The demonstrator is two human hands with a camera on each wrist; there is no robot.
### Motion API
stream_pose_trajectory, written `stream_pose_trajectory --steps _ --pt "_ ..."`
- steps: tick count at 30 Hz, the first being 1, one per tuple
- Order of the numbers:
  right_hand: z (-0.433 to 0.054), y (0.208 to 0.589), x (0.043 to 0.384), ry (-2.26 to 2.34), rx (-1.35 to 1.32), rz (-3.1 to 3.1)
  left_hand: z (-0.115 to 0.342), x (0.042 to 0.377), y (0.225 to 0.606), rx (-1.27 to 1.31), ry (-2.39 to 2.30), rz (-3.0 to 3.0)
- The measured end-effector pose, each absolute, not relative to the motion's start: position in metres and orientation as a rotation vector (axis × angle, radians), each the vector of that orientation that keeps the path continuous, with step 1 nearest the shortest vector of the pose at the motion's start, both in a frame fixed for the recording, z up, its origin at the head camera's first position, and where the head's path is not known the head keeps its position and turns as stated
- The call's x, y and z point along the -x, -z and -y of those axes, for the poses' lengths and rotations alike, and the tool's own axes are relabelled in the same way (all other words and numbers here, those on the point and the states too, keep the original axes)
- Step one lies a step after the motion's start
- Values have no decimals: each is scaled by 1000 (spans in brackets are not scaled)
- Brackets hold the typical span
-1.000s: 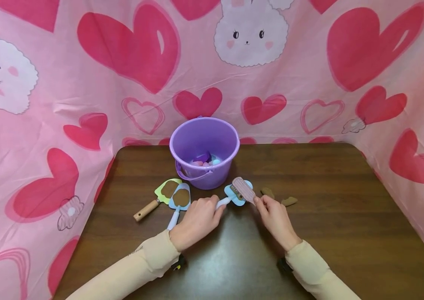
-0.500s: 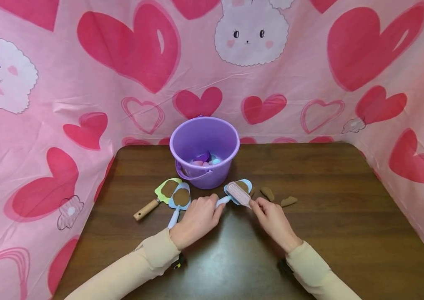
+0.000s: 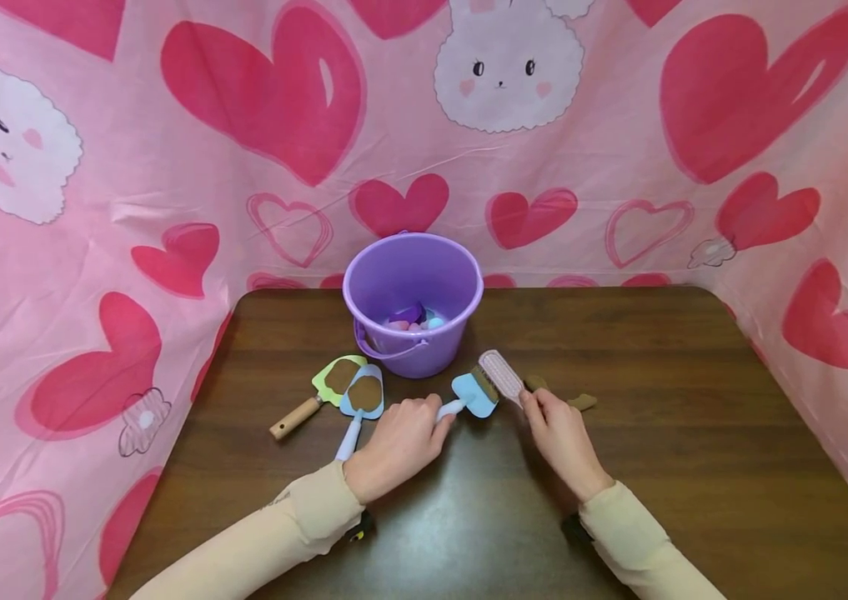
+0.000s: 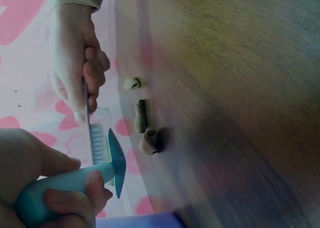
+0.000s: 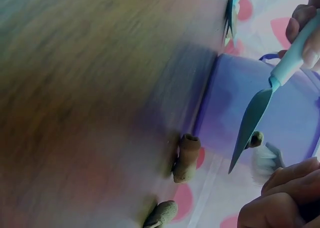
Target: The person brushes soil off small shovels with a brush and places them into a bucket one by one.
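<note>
In the head view my left hand (image 3: 403, 442) grips the pale handle of a small blue toy shovel (image 3: 473, 395), held just above the table. My right hand (image 3: 564, 446) pinches the handle of a pale pink brush (image 3: 500, 373). Its bristles lie along the shovel blade's right edge, where a brownish strip shows. The left wrist view has the brush's bristles (image 4: 99, 143) facing the tilted blade (image 4: 117, 163). A brown clay-like lump (image 5: 256, 139) peeks from behind the blade in the right wrist view. Other brown pieces (image 3: 583, 402) lie on the table near my right hand.
A purple bucket (image 3: 363, 308) with several small coloured things inside stands behind my hands. Left of it lie a green shovel (image 3: 337, 379) with a wooden handle and another blue shovel (image 3: 365, 393), both bearing brown patches. A heart-printed cloth (image 3: 604, 117) surrounds the table.
The brush moved left over the blade, where a brown patch showed, then right to the blade's edge. More bare blue shows on the blade now. My left hand stays nearly still.
</note>
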State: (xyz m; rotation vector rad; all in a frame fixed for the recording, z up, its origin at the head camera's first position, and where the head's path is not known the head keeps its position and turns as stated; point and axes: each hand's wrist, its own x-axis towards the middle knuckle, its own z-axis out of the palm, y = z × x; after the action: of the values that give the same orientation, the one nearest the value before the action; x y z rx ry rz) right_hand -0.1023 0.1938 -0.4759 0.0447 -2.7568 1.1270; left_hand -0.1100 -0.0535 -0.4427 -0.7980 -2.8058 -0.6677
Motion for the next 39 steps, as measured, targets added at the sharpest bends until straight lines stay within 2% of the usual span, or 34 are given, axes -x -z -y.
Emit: stream_pose_trajectory --steps 9,22,30,39 --pt "-193 474 99 -1130 -180 2754 49 112 441 786 702 2827" --pt "-201 469 107 -1075 -69 2750 51 113 442 796 726 2782" --pt "-194 472 103 -1043 -238 2741 51 113 441 791 724 2778" --pt "-196 473 103 -1049 -155 2718 48 113 440 786 745 2792"
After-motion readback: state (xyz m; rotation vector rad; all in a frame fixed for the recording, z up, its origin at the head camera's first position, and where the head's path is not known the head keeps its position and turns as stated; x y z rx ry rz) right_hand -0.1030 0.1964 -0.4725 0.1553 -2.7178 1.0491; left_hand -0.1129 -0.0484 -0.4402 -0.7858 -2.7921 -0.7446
